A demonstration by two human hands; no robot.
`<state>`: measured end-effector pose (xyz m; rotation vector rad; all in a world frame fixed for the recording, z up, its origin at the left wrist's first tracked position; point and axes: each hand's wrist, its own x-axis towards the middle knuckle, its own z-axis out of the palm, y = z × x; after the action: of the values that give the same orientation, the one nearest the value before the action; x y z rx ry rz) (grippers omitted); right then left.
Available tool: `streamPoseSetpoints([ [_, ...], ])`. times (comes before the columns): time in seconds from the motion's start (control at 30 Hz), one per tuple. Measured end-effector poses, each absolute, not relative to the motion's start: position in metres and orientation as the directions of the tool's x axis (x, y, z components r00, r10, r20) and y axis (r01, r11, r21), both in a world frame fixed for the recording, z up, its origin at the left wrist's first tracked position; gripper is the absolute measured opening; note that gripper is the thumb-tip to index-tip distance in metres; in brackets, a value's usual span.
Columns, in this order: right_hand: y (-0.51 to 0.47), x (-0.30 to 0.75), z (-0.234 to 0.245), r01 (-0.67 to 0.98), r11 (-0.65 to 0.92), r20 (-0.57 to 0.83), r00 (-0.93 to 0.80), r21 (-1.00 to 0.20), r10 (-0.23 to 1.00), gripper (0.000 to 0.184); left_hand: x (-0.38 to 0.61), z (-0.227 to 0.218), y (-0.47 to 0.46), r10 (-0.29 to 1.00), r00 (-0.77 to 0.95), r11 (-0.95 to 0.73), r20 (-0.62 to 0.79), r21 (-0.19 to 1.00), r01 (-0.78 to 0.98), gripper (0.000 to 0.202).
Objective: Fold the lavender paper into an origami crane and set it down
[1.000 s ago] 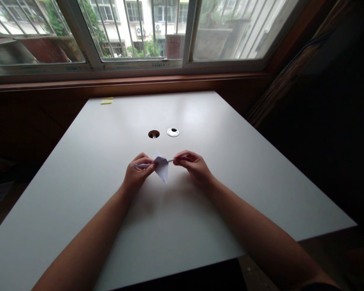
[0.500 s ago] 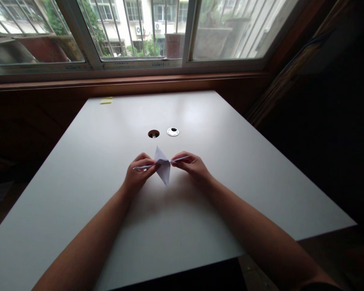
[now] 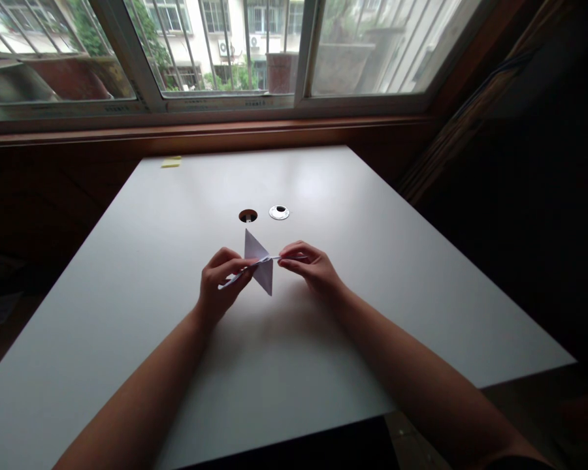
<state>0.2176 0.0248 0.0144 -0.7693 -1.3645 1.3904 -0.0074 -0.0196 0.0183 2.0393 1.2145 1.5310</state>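
Head view: we had the folded paper [image 3: 266, 277] near frame centre, above the desk [image 3: 274, 365]. Left hand [image 3: 220, 277] pinched its body between fingers; right hand [image 3: 308, 263] pinched its thin spike. Likely light, springy, easily torn; we judged the layered middle safest to grip.

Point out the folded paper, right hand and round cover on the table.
Folded paper [image 3: 266, 275]: head view, on its lower triangular flap.
Right hand [image 3: 316, 265]: head view, on the middle of the hand.
Round cover [image 3: 279, 216]: head view, on its pale ring.
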Motion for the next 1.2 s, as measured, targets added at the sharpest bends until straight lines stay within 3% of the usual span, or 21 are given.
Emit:
streamPoseSetpoints([
  [0.27,0.0225,0.2167,0.0158,-0.241,0.112,0.176,-0.263,-0.964,0.949,0.025,-0.0064,0.0226,-0.0311,0.706,0.144,-0.641,0.693,0.539,0.546,0.026],
  [0.73,0.0227,0.216,0.0147,-0.283,0.111,0.178,-0.223,-0.953,0.958,0.022,-0.0069,0.023,-0.0302,0.713,0.137,-0.644,0.688,0.565,0.516,0.027],
  [1.0,0.023,0.2164,0.0162,-0.326,0.112,0.18,-0.188,-0.939,0.966,0.045,-0.0054,0.0246,-0.0299,0.691,0.118,-0.668,0.713,0.568,0.481,0.031],
  [1.2,0.025,0.2183,0.0132,-0.348,0.14,0.215,-0.187,-0.927,0.959,0.042,-0.0037,0.0259,-0.0299,0.691,0.102,-0.665,0.715,0.575,0.476,0.029],
])
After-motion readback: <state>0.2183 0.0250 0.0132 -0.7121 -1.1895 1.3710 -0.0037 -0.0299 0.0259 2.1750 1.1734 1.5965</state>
